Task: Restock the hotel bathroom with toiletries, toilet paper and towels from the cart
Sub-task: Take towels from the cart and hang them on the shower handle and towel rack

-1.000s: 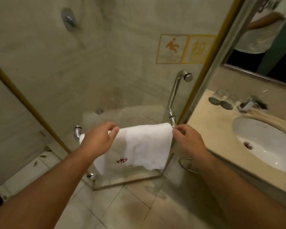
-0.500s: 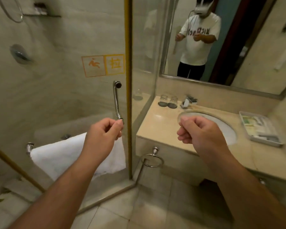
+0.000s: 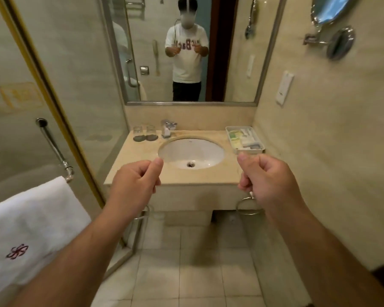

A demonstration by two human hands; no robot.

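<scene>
Holding both hands up before you, you face a beige stone counter with an oval white sink set into it. Your left hand has its fingers curled into a loose fist, thumb laid against the forefinger, and grips nothing. Your right hand is curled the same way and also holds nothing; it is raised in front of the counter's right end. A white towel with a dark red embroidered emblem hangs over the low end of a chrome bar on the glass shower door, at your lower left and well apart from both hands. On the counter's back right corner sits a shallow tray of small toiletry packets and tubes. Two drinking glasses stand at the back left, beside the chrome tap. A towel ring hangs below the counter, partly hidden by your right hand. The wall mirror reflects a person in a white T-shirt with both hands raised.
</scene>
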